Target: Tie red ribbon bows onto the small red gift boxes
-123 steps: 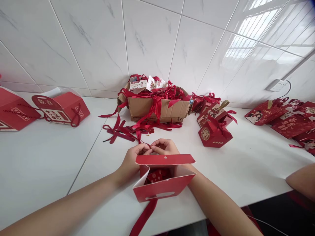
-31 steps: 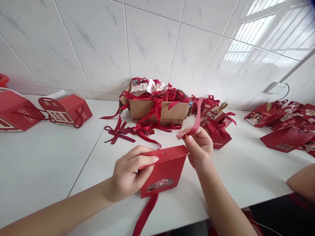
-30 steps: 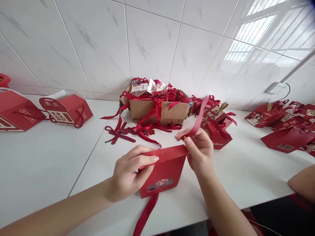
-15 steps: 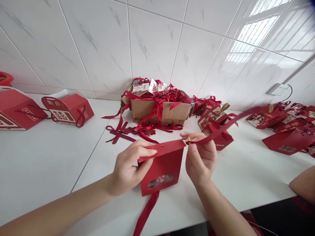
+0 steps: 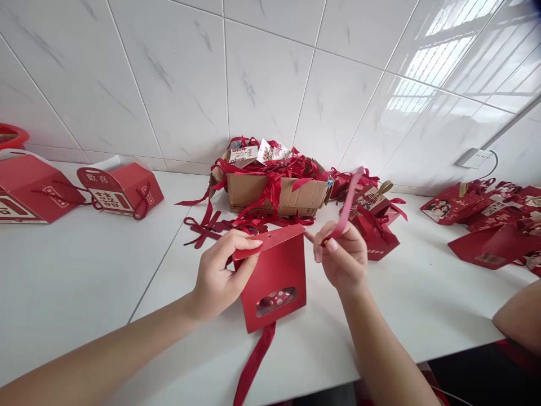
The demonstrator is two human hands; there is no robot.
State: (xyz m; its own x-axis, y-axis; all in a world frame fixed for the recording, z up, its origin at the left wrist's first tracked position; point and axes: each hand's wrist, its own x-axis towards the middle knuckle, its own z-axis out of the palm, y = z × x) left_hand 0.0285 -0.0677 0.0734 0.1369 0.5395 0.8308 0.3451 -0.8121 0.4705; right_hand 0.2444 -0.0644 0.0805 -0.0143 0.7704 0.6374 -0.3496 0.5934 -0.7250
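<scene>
A red gift box (image 5: 276, 265) with a small oval window stands near the middle of the white table. The thumb and fingers of my left hand (image 5: 226, 270) pinch its folded top flap, which has a small hole. Just right of the flap, my right hand (image 5: 341, 254) pinches the end of a dark red ribbon strap (image 5: 349, 203) with a small gold stud; the strap's other end points up. Another red ribbon (image 5: 256, 361) trails from beneath the box toward the table's front edge.
Behind is a cardboard box (image 5: 276, 194) heaped with red ribbons and tags. Two red boxes (image 5: 133, 189) stand at the left. Several decorated red bags (image 5: 492, 245) lie at the right, beside another person's arm (image 5: 519, 318). A power strip (image 5: 475, 158) is on the wall.
My right hand has drawn slightly away from the flap, and the strap has swung from leaning right to nearly upright. The gift box now faces me more, its window showing more fully.
</scene>
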